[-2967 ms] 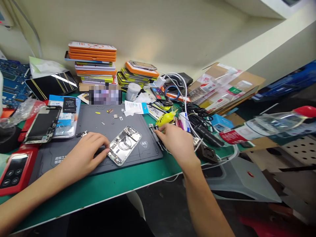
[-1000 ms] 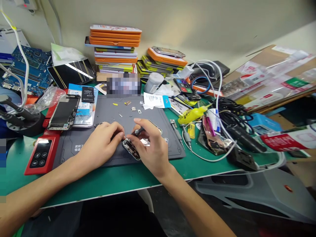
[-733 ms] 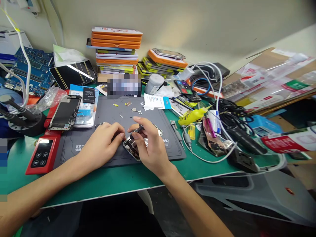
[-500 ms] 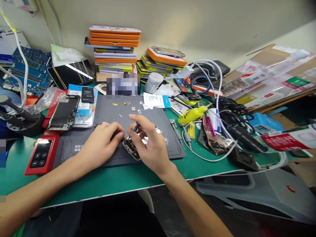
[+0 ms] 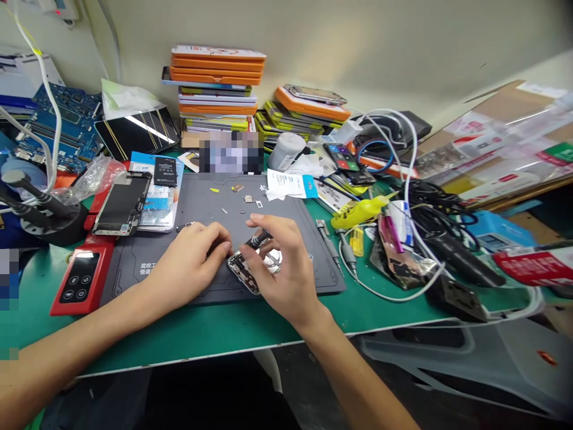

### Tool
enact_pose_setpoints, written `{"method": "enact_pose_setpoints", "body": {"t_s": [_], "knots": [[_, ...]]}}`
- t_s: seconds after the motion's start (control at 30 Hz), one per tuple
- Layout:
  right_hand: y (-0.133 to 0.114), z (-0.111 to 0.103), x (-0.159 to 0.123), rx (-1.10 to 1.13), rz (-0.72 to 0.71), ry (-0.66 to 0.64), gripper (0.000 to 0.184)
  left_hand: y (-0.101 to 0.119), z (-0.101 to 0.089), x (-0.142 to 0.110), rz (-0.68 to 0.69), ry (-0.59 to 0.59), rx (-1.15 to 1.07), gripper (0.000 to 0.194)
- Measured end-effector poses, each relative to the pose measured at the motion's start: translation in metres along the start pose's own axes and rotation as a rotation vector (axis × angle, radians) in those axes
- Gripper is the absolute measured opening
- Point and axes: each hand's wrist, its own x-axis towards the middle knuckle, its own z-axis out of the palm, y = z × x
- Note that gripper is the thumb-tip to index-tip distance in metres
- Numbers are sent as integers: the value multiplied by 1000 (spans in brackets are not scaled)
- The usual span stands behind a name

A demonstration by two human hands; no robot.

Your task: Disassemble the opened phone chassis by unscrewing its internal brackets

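On the dark work mat (image 5: 286, 209) lies an opened phone (image 5: 244, 272), its inner parts exposed and its right part covered by my right hand (image 5: 282, 263). That hand grips a small dark screwdriver (image 5: 259, 239) between thumb and fingers, tilted over the phone; its tip is hidden. My left hand (image 5: 197, 254) rests on the mat with curled fingers, thumb and fingertips at the phone's left edge. Small loose parts, among them a metal piece (image 5: 248, 199) and a SIM tray (image 5: 259, 204), lie beyond the hands.
A detached phone screen (image 5: 123, 203) leans on a red device (image 5: 80, 280) at left. Behind the mat stand stacked orange boxes (image 5: 217, 63) and a white roll (image 5: 286, 149). To the right lie a yellow bottle (image 5: 358, 212), cables (image 5: 394, 298) and a heat-gun-like black handle (image 5: 465, 254).
The screwdriver has gone from nearly upright to leaning over to the right in my right hand. My left hand stays by the phone. The whole view has shifted slightly.
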Motion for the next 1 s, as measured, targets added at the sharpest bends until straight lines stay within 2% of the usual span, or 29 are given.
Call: {"method": "enact_pose_setpoints", "body": {"t_s": [0.17,0.3,0.4,0.53,0.67,0.83,1.0], "knots": [[-2,0,2,-39,2,-27,58,-2,1,0,8,1,13,19],[-2,1,1,-58,-12,0,57,-3,2,1,19,10,30,19],[-2,1,-2,-42,-14,-39,62,-3,2,1,21,9,40,20],[-1,0,-7,-53,-69,6,62,-2,2,0,26,19,55,20],[0,-1,-8,-13,-17,16,61,-3,3,0,24,21,80,17],[1,0,-7,-47,-76,14,64,-7,4,1,37,7,78,18],[0,1,-7,-61,-37,13,66,-6,4,2,48,2,84,19]]}}
